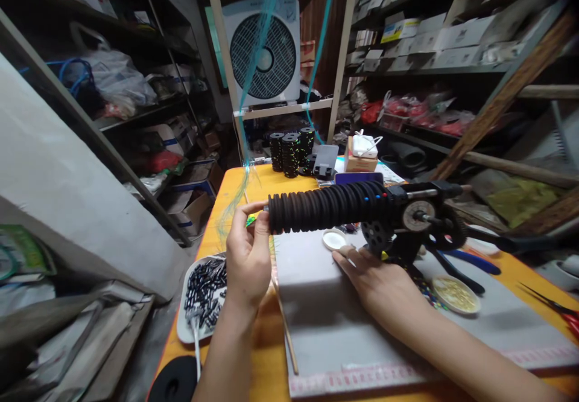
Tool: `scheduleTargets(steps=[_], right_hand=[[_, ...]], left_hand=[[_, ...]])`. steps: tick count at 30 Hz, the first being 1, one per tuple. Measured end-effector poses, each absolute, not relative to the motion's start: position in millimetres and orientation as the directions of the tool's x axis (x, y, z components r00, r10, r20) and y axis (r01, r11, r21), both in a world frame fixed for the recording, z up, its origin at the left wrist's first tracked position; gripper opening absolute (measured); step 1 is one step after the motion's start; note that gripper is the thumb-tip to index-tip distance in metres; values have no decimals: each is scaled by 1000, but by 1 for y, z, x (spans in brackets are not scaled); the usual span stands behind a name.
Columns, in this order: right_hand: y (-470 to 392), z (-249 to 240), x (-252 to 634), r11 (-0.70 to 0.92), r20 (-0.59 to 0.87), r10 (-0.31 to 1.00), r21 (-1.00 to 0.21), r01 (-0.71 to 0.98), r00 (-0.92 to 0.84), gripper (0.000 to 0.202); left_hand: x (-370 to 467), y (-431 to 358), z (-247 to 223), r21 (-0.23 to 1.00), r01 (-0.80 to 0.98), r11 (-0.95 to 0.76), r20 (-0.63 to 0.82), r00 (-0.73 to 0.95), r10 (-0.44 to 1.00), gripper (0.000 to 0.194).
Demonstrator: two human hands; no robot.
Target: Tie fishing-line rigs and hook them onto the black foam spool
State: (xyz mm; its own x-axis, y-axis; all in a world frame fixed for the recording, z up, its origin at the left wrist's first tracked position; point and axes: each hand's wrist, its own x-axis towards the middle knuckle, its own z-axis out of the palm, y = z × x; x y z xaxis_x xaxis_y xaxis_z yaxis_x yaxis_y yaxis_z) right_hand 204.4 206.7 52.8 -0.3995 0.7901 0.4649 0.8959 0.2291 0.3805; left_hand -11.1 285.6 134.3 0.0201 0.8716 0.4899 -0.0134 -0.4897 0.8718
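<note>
A long row of black foam discs (316,209) sits on a horizontal rod clamped in a black hand-cranked winding device (402,221). My left hand (251,251) grips the rod's left tip, thumb and fingers closed around it beside the outermost disc. Small blue and red pinheads (377,198) dot the discs near the right end. Below the discs, my right hand (375,275) reaches low over the grey board (316,317), fingers stretched out near a small white dish (335,239). The palm side of this hand is hidden.
To the left lies a white tray (183,323) of small dark metallic pieces. Right of the device are pliers (474,261), a dish of gold-coloured bits (456,294) and red-handled scissors (570,317). Stacked black spools (290,154) and a box fan (262,52) stand behind.
</note>
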Motion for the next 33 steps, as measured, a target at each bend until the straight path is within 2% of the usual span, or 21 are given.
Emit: scheduleTargets(steps=[4,9,22,25,29,33], right_hand=[[189,54,208,260,458,771,407,876,-442,44],[157,67,213,281,457,769,386,879,-447,48],[143,65,222,289,442,773,393,873,-455,53],[129,65,228,313,442,789,310,898,-428,52],[127,62,235,252,445,859,66,966,-254,33],[137,59,228,180,369,921,-125,976,-122,22]], left_hand=[[-11,286,134,871,-18,-491,491,16,871,18],[-11,286,133,866,-20,-499,499,8,866,20],[-11,286,134,866,-12,-499,499,7,866,17],[-10,286,133,864,-16,-503,503,4,864,18],[-9,288,132,862,-49,-505,505,0,863,18],[-9,288,133,861,-52,-505,506,-8,863,16]])
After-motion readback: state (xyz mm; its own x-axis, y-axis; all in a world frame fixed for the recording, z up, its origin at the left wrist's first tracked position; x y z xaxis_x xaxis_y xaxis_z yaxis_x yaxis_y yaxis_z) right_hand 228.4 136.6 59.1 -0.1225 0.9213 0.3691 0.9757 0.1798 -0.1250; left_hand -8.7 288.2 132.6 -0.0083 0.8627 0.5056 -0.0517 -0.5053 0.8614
